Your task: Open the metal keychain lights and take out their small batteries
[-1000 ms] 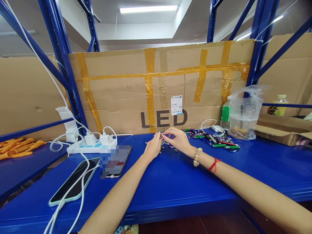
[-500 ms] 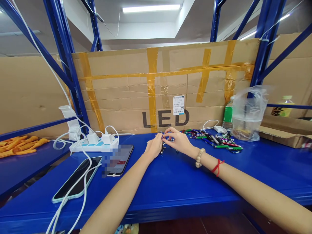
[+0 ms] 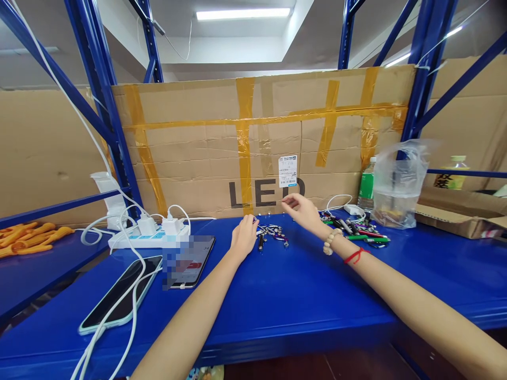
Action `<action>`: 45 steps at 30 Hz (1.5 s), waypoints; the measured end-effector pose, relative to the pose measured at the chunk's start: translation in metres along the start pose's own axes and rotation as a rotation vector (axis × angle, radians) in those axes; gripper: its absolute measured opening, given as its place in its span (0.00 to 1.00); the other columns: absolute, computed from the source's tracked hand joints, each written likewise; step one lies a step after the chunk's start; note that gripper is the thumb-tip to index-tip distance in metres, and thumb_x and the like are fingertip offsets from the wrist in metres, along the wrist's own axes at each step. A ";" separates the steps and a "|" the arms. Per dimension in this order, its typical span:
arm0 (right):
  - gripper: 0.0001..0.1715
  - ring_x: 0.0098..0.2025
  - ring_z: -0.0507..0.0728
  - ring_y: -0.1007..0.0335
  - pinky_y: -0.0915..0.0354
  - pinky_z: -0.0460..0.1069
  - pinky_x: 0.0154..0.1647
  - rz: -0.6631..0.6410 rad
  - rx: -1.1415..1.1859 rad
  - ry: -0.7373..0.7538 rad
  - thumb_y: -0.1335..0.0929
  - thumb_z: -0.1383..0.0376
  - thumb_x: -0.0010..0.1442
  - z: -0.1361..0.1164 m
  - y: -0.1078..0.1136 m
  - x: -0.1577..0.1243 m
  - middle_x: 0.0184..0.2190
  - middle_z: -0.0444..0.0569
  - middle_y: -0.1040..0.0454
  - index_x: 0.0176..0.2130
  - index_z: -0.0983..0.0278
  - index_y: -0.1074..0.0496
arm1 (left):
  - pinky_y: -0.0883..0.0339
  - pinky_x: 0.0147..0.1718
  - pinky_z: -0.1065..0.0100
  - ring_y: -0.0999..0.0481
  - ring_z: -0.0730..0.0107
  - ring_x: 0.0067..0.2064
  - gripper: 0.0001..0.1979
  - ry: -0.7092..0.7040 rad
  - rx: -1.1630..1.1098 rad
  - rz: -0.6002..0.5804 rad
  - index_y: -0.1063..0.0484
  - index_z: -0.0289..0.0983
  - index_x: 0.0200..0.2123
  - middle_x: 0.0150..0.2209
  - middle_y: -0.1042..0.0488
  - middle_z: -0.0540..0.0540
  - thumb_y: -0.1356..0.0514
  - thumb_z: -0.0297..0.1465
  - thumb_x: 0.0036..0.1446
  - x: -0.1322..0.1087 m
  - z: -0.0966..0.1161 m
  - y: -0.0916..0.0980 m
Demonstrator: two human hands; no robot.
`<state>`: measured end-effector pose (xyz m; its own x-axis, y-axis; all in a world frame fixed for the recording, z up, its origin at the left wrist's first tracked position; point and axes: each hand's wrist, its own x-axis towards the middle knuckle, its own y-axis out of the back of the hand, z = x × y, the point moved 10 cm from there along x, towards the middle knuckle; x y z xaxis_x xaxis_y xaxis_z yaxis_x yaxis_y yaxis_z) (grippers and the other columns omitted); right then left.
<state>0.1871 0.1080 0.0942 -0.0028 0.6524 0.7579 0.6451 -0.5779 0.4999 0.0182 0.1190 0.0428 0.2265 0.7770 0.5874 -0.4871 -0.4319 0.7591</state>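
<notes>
Head view: the left hand (image 3: 243, 237) rests with its wrist on the blue shelf (image 3: 277, 301), probably for steadiness. Its fingers are curled together and seem to pinch a purple piece (image 3: 255, 219), though it is too small to be sure. Just beside it lie the small metal parts (image 3: 272, 231), near both hands.

The right hand (image 3: 304, 208) hovers above the parts, in front of the cardboard (image 3: 198, 148). Its thumb and forefinger are nearly closed; I cannot tell if they hold anything.

The pens (image 3: 356, 228) lie in a pile further right, near the bag (image 3: 398, 184). The phones (image 3: 119, 295) lie at the left, beside the power strip (image 3: 148, 237) and away from the hands.
</notes>
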 end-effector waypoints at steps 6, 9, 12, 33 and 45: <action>0.10 0.36 0.55 0.31 0.41 0.47 0.33 -0.131 -0.340 -0.268 0.35 0.61 0.49 0.063 -0.006 0.012 0.32 0.45 0.25 0.32 0.60 0.27 | 0.41 0.39 0.66 0.35 0.66 0.41 0.11 0.163 0.002 0.157 0.41 0.38 0.34 0.37 0.33 0.45 0.60 0.34 0.60 0.001 -0.026 0.019; 0.10 0.40 0.57 0.32 0.43 0.51 0.40 -0.288 -0.579 -0.212 0.35 0.59 0.50 0.070 -0.034 0.020 0.33 0.48 0.25 0.30 0.60 0.25 | 0.41 0.40 0.65 0.35 0.66 0.41 0.12 0.203 -0.019 0.176 0.41 0.38 0.33 0.37 0.33 0.45 0.60 0.34 0.60 0.001 -0.031 0.022; 0.11 0.42 0.60 0.33 0.45 0.54 0.43 -0.309 -0.644 -0.241 0.33 0.59 0.48 0.078 -0.052 0.031 0.33 0.53 0.25 0.26 0.64 0.26 | 0.41 0.39 0.65 0.35 0.67 0.40 0.12 0.198 -0.031 0.175 0.41 0.38 0.33 0.36 0.33 0.46 0.60 0.34 0.60 0.002 -0.031 0.022; 0.14 0.38 0.60 0.29 0.38 0.48 0.31 -0.286 -0.494 -0.376 0.33 0.54 0.48 0.092 -0.091 0.040 0.33 0.52 0.24 0.29 0.61 0.25 | 0.41 0.39 0.68 0.36 0.68 0.39 0.10 0.067 -0.090 0.099 0.42 0.39 0.32 0.35 0.34 0.47 0.59 0.34 0.60 0.009 -0.019 0.007; 0.15 0.21 0.49 0.33 0.36 0.45 0.24 -0.249 0.458 0.110 0.34 0.56 0.51 -0.043 -0.083 0.019 0.27 0.48 0.26 0.30 0.66 0.27 | 0.41 0.32 0.70 0.31 0.67 0.39 0.11 0.143 -0.218 -0.010 0.40 0.39 0.34 0.37 0.30 0.46 0.59 0.35 0.60 0.005 -0.026 -0.005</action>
<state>0.1004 0.1468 0.0852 -0.2627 0.6733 0.6911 0.8820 -0.1229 0.4550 0.0002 0.1369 0.0353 0.1183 0.8439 0.5233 -0.6594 -0.3272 0.6768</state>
